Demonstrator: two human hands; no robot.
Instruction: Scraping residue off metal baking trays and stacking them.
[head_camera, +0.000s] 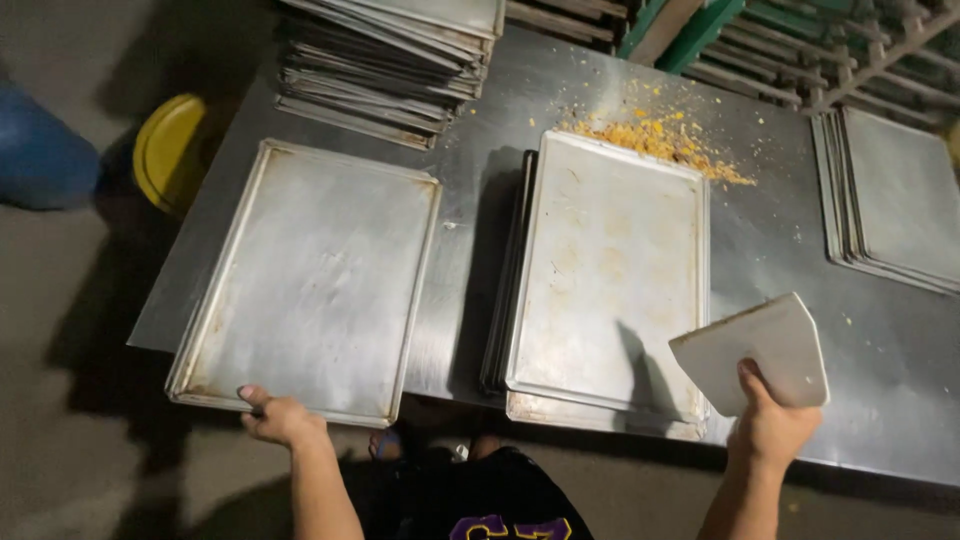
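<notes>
Left hand (278, 418): clamped on the near edge of the left baking tray (310, 280), thumb on top of the rim, remaining fingers out of sight beneath.
Right hand (770, 428): pinching the lower edge of a white plastic scraper (755, 350), thumb on its face, blade held up and angled toward the tray stack (605, 275).
Left baking tray: flat on the steel table (480, 230), near corner overhanging the table's front edge; long axis running away from the body, slightly skewed to the right at the far end.
Tray stack: directly ahead, between the two hands, long axis likewise running away; top tray bare but faintly stained, lower trays peeking out at the left and near sides.
Key relation: scraper just right of the stack's near right corner, blade tip over the table beside it; right hand much the nearer to the stack, left hand well apart and occupied with its own tray.
Crumbs (660, 140): yellow heap on the table touching the stack's far edge, trailing off to the right.
Other stacks: tall pile of trays (390, 60) at the far left of the table, flat pile (890, 195) at the far right.
Surroundings: yellow bucket (168, 150) on the floor to the left, green rack (780, 40) behind the table.
Obstructions: none between scraper and top tray.
</notes>
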